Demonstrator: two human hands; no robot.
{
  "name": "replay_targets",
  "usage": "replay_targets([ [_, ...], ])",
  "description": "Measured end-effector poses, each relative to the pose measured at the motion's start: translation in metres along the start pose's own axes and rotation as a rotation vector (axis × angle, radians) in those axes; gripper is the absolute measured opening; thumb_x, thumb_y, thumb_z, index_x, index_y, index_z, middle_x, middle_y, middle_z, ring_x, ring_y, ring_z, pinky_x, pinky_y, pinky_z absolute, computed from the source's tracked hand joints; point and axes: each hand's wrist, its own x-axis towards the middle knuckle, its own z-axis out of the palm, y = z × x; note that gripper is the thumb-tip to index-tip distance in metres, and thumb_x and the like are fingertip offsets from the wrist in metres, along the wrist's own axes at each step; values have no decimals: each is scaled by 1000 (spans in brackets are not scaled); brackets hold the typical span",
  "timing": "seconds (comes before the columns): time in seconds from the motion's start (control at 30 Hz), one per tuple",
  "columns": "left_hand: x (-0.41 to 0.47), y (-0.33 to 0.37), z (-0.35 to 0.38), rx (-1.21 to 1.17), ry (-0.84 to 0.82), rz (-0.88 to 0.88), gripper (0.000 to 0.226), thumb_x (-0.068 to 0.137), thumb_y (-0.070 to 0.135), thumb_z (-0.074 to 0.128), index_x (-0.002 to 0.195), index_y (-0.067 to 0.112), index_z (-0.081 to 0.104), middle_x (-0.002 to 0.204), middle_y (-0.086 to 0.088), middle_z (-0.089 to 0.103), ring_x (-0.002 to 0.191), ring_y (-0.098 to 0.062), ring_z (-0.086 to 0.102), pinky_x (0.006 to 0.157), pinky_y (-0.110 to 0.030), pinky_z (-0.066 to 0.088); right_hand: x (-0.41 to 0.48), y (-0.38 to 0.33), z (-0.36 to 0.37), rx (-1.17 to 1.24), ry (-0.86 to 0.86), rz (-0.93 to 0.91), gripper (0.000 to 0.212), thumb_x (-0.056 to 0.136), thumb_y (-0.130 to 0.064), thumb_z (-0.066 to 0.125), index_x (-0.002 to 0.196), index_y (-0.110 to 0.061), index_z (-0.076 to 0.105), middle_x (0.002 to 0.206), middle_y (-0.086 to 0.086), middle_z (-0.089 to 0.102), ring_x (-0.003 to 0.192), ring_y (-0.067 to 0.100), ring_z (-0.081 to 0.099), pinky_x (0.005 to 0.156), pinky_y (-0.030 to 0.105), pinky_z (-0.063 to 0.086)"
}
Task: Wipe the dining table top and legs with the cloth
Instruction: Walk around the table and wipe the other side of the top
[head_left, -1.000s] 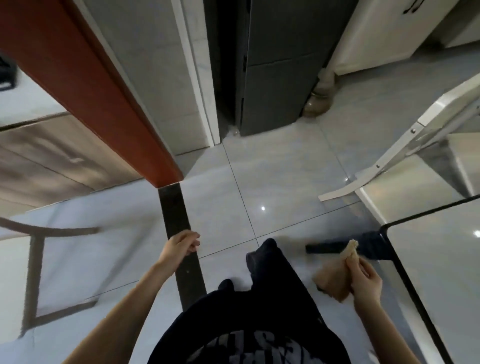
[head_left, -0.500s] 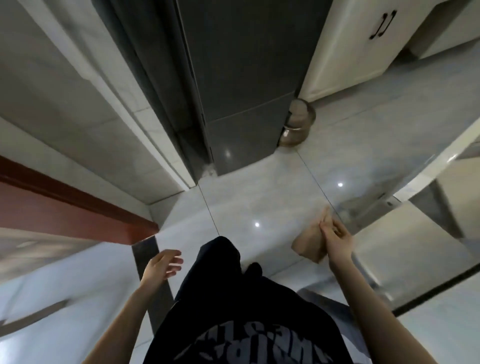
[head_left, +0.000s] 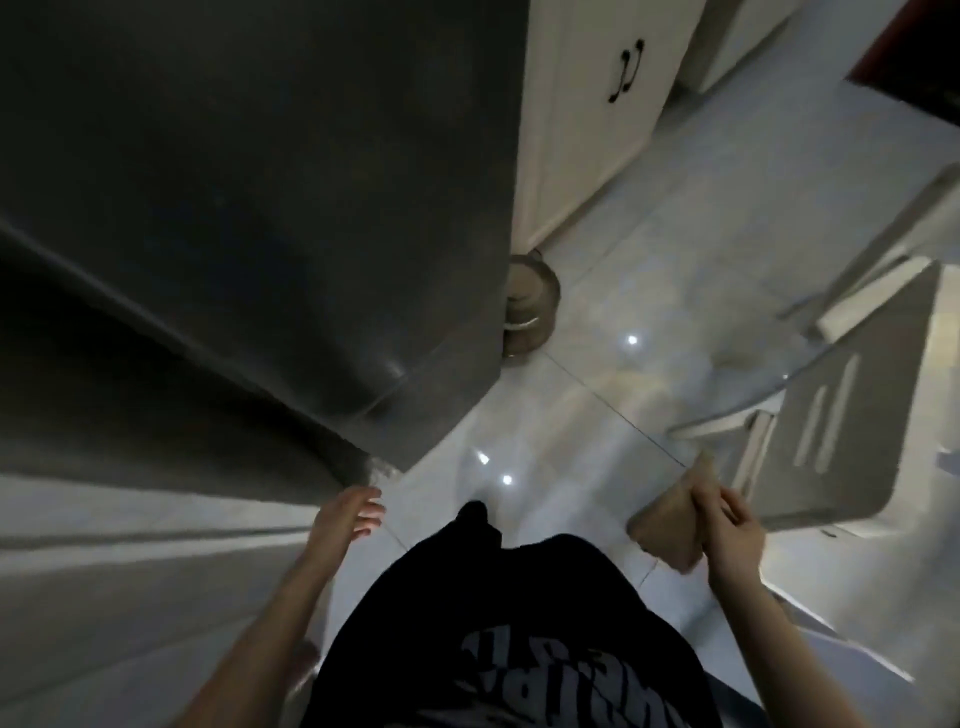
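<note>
While right hand pinches folded cloth, corner points forward, long axis fore-aft; left hand hangs relaxed.

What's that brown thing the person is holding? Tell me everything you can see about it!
It is the cloth, tan-brown and soft-looking, folded into a flat, roughly square pad. The right hand grips its right edge, so it hangs in the air above the pale floor tiles, one corner pointing up. Nothing else touches it. The picture is too blurry to show any weave.
</note>
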Motion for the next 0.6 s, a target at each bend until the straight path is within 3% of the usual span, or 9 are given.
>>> replay_targets([
  [0.07,28,52,21,66,-79,46,24,98,8,42,82,11,60,65,-7,63,66,-23,53,61,-27,39,2,-9,-2,22,105,42,17,90,-28,67,101,-15,64,87,9,64,80,20,57,63,23,50],
  [0.17,65,116,59,184,-192,121,20,99,8,42,88,10,58,74,-10,61,62,-19,56,56,-20,46,16,-10,-5,44,211,87,28,90,-27,67,109,-6,65,90,10,61,82,22,56,70,20,50],
  [0.23,86,153,92,275,-260,138,20,98,8,42,89,10,59,77,-11,61,59,-15,59,51,-14,48,23,-13,-7,87,258,115,23,91,-23,67,110,-11,65,96,13,63,89,27,59,84,36,49],
  [0.3,105,182,127,352,-321,147,19,98,7,42,91,10,59,78,-10,61,63,-17,57,48,-11,46,37,-20,-8,129,308,142,25,91,-23,66,114,-11,65,99,14,65,91,28,60,83,39,47],
  [0.43,138,228,192,455,-369,138,18,99,7,40,94,10,57,77,-9,60,64,-17,55,60,-22,42,84,-48,-4,147,302,172,18,91,-36,65,102,-22,68,98,7,69,90,25,62,85,36,45],
  [0.5,155,247,217,470,-360,131,17,99,7,41,97,10,58,76,-9,62,62,-16,57,60,-22,43,118,-71,1,134,293,168,9,92,-31,65,94,-24,69,95,9,70,87,23,63,84,35,46],
  [0.6,172,281,245,493,-323,114,17,99,9,43,102,8,59,77,-11,63,66,-20,56,61,-25,43,170,-112,11,103,259,129,21,92,-34,64,104,-18,70,99,12,72,85,22,65,80,37,52],
])
